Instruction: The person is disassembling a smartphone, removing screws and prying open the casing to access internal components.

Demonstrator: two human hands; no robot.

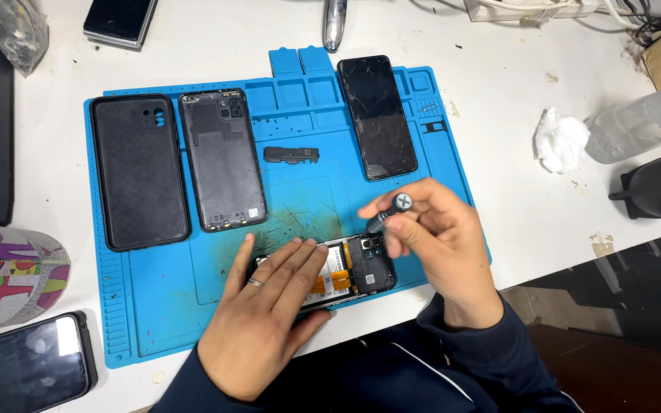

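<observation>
Both hands are working at the near edge of the worktop (514,176), so that's where I'm starting. Left hand (269,313) is lying flat with its fingers (300,264) spread and pressing down on the opened phone (350,274), which looks like it's pinning it so it isn't sliding. Right hand (437,237) is pinching a small screwdriver (388,213) between thumb and fingertips, tip going down at the phone's right end near the camera module.

Everything's sitting on a big blue repair mat (162,306), probably to keep parts from wandering. Far left on it, a black case (139,172) and a back cover (222,160) are lying side by side, a dark handset (376,116) is resting far right, and a small black part (292,155) is sitting between. A yellow-orange strip and a small white label are showing inside the opened phone. White cotton wad (560,139) is lying off to the right.
</observation>
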